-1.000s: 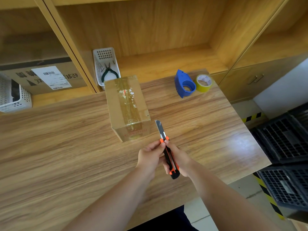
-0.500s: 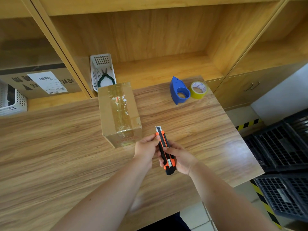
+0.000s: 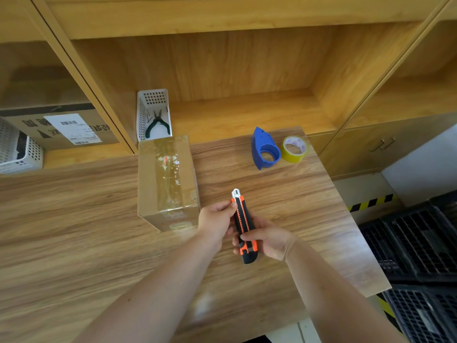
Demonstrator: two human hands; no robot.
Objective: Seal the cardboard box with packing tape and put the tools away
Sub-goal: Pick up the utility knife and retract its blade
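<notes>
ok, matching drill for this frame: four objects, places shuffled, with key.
1 orange-and-black utility knife
2 green-handled pliers
3 yellow tape roll
4 taped brown cardboard box

A in the white perforated basket
B beside the blue plastic tape dispenser
C on the wooden table, just in front of the basket
D gripped by the left hand and right hand

Pairs: 1-D, 2-A, 3-B, 4-C.
</notes>
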